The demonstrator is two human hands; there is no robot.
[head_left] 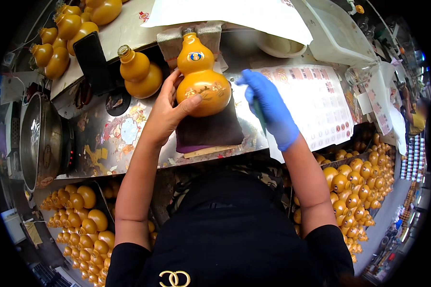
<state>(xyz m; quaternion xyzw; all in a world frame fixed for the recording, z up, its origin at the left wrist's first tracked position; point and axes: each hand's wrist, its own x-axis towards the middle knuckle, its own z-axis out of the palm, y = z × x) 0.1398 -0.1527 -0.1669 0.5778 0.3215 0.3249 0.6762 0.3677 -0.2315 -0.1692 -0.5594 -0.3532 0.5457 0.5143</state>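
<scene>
A glossy yellow gourd-shaped bottle (210, 98) lies tilted on a dark cloth pad (208, 131), its neck pointing away from me. It bears a small blue-and-white label on the upper bulb and a gold-and-dark design on the lower one. My bare left hand (170, 110) grips the lower bulb from the left, thumb across its front. Right of the bottle and apart from it, my blue-gloved right hand (273, 107) is closed round a thin green handle (260, 115); the tool's working end cannot be made out.
Sheets of printed stickers (316, 105) lie at right. Another gourd bottle (141, 74) and a black phone-like slab (92, 62) stand at left. A metal pan (36, 138) sits far left, a white tub (335, 33) back right. Many gourd bottles (354, 186) fill crates below the table.
</scene>
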